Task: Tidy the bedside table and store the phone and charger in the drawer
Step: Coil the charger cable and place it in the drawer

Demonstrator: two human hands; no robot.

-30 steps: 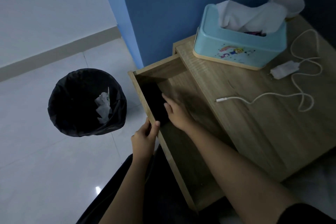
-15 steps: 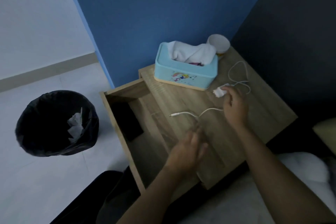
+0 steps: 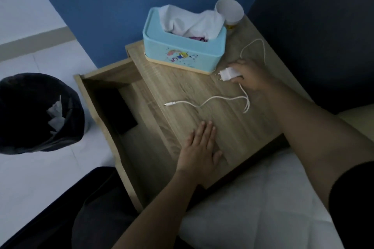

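Observation:
The wooden bedside table (image 3: 202, 91) has its drawer (image 3: 95, 111) pulled out to the left. A black phone (image 3: 115, 111) lies flat inside the drawer at its far end. My right hand (image 3: 249, 76) grips the white charger plug (image 3: 227, 74) on the tabletop beside the tissue box. The charger's white cable (image 3: 204, 103) trails across the wood, its free end pointing left. My left hand (image 3: 200, 147) rests flat, palm down with fingers spread, on the near part of the tabletop and holds nothing.
A light blue tissue box (image 3: 184, 52) with white tissue sticking out stands at the back of the table, a white paper cup (image 3: 229, 12) behind it. A black-lined bin (image 3: 36, 113) stands on the floor at left. White bedding (image 3: 263, 204) lies at lower right.
My right hand left the drawer, crossed to the tabletop and closed on the charger plug. My left hand let go of the drawer front and settled flat on the tabletop.

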